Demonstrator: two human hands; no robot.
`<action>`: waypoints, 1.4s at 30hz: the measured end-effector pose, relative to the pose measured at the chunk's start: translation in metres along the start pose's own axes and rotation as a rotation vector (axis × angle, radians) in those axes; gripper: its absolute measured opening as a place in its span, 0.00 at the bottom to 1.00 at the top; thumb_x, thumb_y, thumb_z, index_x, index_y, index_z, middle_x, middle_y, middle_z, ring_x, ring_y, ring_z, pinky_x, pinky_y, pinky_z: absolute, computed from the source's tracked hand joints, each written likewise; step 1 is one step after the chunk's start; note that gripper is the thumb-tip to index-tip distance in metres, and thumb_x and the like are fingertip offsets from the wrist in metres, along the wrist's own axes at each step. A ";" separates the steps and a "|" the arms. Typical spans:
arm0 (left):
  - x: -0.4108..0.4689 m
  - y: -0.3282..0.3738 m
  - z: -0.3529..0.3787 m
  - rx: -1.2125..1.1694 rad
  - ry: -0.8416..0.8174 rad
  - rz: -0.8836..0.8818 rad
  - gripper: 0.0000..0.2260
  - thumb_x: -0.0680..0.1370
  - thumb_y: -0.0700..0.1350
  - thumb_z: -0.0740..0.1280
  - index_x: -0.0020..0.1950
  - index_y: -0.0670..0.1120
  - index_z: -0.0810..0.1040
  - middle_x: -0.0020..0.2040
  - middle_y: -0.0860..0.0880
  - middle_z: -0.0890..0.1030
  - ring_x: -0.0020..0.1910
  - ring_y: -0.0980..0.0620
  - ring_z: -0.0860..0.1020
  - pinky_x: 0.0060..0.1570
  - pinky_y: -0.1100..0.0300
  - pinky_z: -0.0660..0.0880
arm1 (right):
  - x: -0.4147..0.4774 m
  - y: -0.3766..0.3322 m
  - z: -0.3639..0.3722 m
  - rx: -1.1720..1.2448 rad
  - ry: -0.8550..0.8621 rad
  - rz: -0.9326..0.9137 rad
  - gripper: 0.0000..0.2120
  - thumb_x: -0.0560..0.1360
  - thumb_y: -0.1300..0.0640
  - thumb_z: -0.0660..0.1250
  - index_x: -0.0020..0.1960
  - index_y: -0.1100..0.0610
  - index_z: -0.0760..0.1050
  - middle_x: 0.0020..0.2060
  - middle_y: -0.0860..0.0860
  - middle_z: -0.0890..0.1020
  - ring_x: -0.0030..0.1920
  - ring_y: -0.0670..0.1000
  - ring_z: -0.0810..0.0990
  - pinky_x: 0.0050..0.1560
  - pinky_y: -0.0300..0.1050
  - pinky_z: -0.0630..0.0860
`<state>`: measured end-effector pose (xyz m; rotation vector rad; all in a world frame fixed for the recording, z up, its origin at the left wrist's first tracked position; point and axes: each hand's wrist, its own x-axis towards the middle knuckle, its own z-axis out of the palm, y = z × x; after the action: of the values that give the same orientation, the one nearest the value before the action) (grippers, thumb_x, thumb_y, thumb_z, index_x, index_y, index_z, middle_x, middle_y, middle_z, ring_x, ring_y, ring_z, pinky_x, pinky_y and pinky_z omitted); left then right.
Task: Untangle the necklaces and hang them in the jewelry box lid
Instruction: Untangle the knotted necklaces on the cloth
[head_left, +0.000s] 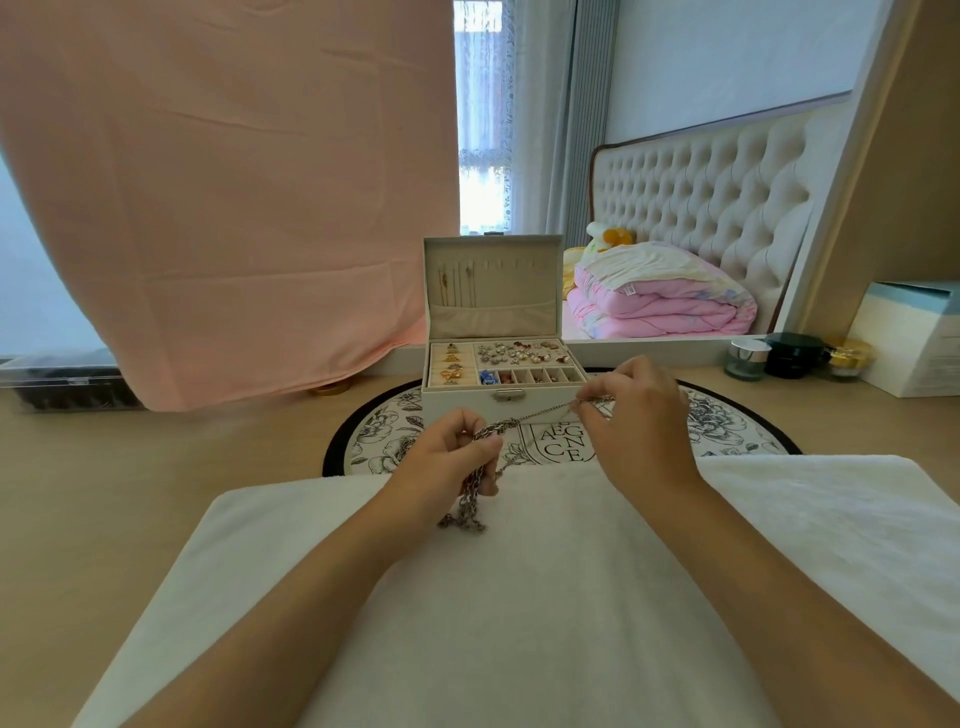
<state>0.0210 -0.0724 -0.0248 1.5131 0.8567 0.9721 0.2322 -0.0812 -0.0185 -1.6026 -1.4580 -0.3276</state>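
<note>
The left hand (451, 453) clutches the knotted bundle of necklaces (470, 501) above the white towel (519, 597) while the right hand (635, 410) pinches one strand (545, 413) pulled taut up and to the right, with the open jewelry box lid (498, 291) upright just behind both hands, unobstructed

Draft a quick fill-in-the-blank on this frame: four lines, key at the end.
1. The left hand grips a tangled clump of necklaces over the white ____.
2. The right hand pinches a chain that runs across to the ____ hand.
3. The lid of the jewelry box stands ____.
4. The hung necklaces sit toward the lid's ____ side.
Missing words: towel; left; open; left.
</note>
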 end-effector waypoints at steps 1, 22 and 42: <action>-0.001 0.000 0.000 -0.006 -0.003 -0.015 0.04 0.82 0.38 0.64 0.48 0.41 0.72 0.35 0.47 0.77 0.31 0.51 0.75 0.45 0.53 0.78 | 0.001 0.001 0.001 0.041 -0.011 0.038 0.04 0.71 0.57 0.77 0.45 0.52 0.85 0.42 0.48 0.72 0.47 0.54 0.74 0.51 0.48 0.68; 0.004 -0.009 0.000 0.360 0.211 -0.146 0.02 0.80 0.43 0.70 0.49 0.49 0.83 0.32 0.48 0.84 0.22 0.54 0.74 0.24 0.64 0.72 | -0.012 -0.010 -0.011 0.109 -0.585 -0.094 0.20 0.72 0.66 0.64 0.53 0.44 0.81 0.51 0.41 0.78 0.55 0.46 0.75 0.58 0.43 0.69; -0.005 -0.005 0.011 0.647 0.072 0.269 0.10 0.75 0.50 0.75 0.52 0.58 0.76 0.54 0.60 0.75 0.50 0.65 0.76 0.48 0.70 0.71 | -0.015 -0.023 0.004 0.635 -0.704 0.397 0.06 0.76 0.55 0.73 0.43 0.57 0.85 0.33 0.52 0.86 0.32 0.46 0.76 0.40 0.41 0.75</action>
<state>0.0288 -0.0808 -0.0311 2.1981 1.1042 0.9959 0.2062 -0.0913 -0.0214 -1.4632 -1.4679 0.9260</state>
